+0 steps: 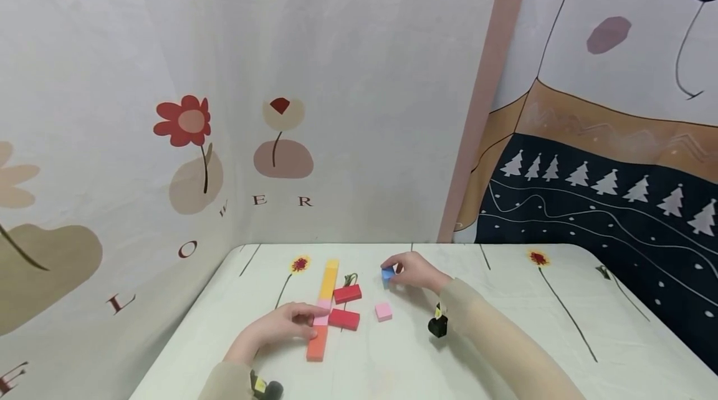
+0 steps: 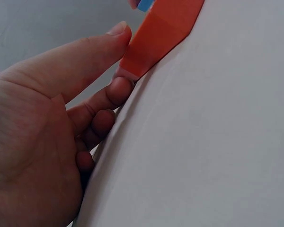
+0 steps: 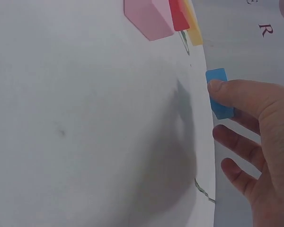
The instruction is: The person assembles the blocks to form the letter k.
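Note:
In the head view a lengthwise row joins a yellow block (image 1: pixel 328 281), pink blocks (image 1: pixel 320 320) and an orange block (image 1: pixel 316 345). My left hand (image 1: pixel 285 324) rests beside the row, its thumb touching the orange block (image 2: pixel 162 35) and its index finger reaching across the pink part. The other left fingers lie loosely bent near the table. Farther back, my right hand (image 1: pixel 416 271) pinches a small blue block (image 3: pixel 217 97) between thumb and index finger, above the table. Two red blocks (image 1: pixel 344 319) (image 1: pixel 348 293) stick out from the row's right side.
A loose pink cube (image 1: pixel 384 311) sits between the red blocks and my right forearm. The white tablecloth (image 1: pixel 505 300) carries printed flowers. Printed curtains (image 1: pixel 364 138) hang behind and to the left of the table.

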A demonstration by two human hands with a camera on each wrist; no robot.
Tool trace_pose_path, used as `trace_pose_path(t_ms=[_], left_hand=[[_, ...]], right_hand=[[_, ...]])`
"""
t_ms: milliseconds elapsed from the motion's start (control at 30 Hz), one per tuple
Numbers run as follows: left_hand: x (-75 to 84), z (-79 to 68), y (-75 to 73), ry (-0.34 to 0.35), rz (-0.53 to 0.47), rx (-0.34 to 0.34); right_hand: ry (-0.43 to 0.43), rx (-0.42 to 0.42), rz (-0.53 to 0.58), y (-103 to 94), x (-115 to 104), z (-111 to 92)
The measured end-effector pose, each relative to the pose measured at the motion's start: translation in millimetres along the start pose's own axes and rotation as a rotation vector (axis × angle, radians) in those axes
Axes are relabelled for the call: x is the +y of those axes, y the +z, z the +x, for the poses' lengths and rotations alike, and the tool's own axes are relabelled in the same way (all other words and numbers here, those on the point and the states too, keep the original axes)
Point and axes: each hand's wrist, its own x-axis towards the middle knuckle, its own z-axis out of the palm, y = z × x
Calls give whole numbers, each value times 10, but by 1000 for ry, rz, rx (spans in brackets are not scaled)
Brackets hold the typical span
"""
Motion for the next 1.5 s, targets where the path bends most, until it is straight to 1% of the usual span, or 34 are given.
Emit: trace_pose_path(t_ms=[167, 433, 700, 900, 1033, 1133, 1300, 1500], left_hand=[[-28, 6, -3, -7, -8, -5], [-44, 25, -12, -1, -17, -16], [-42, 23, -17, -11, 13, 2], [-41, 20, -13, -11, 9, 2], [-29, 22, -9, -16, -13, -10], [-21, 25, -9, -14, -21, -17], [-26, 31, -10, 14, -2, -14], [-47, 33, -16, 18, 4, -9]], right_hand=[[-17, -1, -13, 33, 19, 35], [-3, -25, 9, 56, -27, 60], [-18, -30, -15, 56, -83, 67], [-31, -45, -15, 95, -104, 68], [-39, -47, -31, 123, -120, 64], [-45, -46, -38, 135, -151, 60], [-37, -48, -20, 143, -203, 48], [-55, -46, -7, 182, -197, 60]])
